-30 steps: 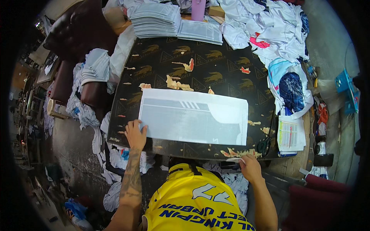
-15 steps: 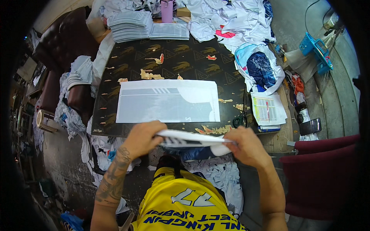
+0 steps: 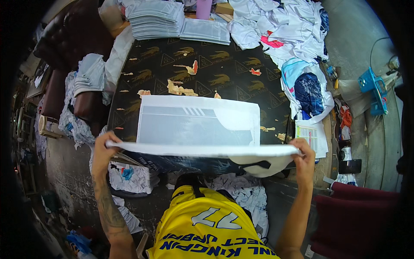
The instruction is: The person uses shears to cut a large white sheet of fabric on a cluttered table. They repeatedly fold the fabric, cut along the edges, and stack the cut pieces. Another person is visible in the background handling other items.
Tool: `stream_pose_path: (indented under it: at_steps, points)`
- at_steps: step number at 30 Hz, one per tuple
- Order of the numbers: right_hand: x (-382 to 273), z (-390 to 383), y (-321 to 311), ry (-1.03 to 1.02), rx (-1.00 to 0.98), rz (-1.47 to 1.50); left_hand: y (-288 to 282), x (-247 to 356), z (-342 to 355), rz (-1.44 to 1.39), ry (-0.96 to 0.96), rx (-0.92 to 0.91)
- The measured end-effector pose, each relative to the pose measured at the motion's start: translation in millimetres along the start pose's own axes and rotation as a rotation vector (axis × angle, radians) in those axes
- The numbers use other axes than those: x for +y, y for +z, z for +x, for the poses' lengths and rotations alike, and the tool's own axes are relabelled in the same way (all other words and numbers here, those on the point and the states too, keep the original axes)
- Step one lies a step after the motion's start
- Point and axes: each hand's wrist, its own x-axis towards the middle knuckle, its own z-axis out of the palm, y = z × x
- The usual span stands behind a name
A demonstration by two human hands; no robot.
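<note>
1. Dark table point(image 3: 241, 71), gold-patterned, surface chipped in places, spread in front of you; its near edge lies partly behind your work.
2. Heap of white garments point(image 3: 293, 28) over the far right corner.
3. Printed cloth point(image 3: 207, 150), stretched sideways between your two hands at the table's near edge. Upper white edge nearly straight, a little blurred. Dark printed face hangs below it; a pale part sags at the right. Cannot tell whether it touches the table.
4. Pale grey panel point(image 3: 194, 125) flat on the table just beyond; the cloth hides its near edge.
5. Stack of folded sheets point(image 3: 155, 19) at the far left of the tabletop, well apart from you.
6. Your left forearm point(image 3: 110, 207), tattooed, rises from the lower edge and leans outward. Your left hand point(image 3: 105, 149) is at the cloth's left end, fingers bent and pinched tight on its corner.
7. Your right forearm point(image 3: 297, 211) mirrors it, leaning outward. Your right hand point(image 3: 304, 154) sits about level with the left, fingers curled and clamped on the cloth's right end.
</note>
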Motion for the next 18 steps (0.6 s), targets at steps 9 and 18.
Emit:
stream_pose_path:
  at_steps: [9,18]
  points:
    - [94.4,142.4,86.8,0.279,-0.066,-0.228,61.8,-51.5,205.6,0.050,0.082,-0.148]
    - [156.0,129.7,122.9,-0.015,0.171,-0.383,104.7,-78.5,180.0,0.383,0.351,0.225]
